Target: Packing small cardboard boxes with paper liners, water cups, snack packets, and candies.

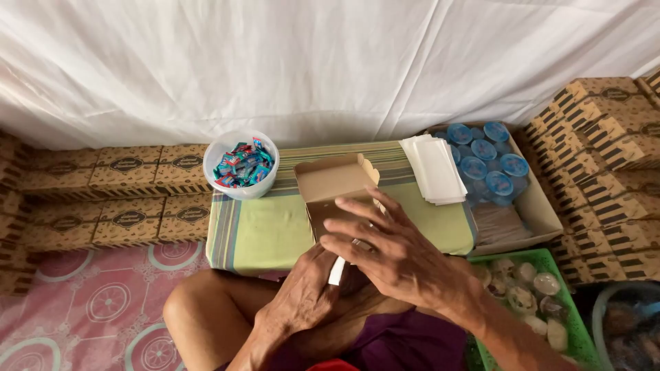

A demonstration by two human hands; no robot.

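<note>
Head view shows an open brown cardboard box (335, 187) on the striped green cloth-covered low table (268, 230), just beyond both hands. Right hand (395, 254) lies palm-down, fingers spread, over the box's near edge; left hand (302, 299) beneath it seems pinched on a small white paper piece (337, 271).

We see a clear bowl (241, 165) of wrapped candies on the striped surface (261, 230), beside a stack of white sheets (434, 170). Blue-lidded cups (489, 163) fill a cardboard tray (543, 209), a green basket (574, 323) sits below, and closed brown boxes (127, 185) flank both sides.
</note>
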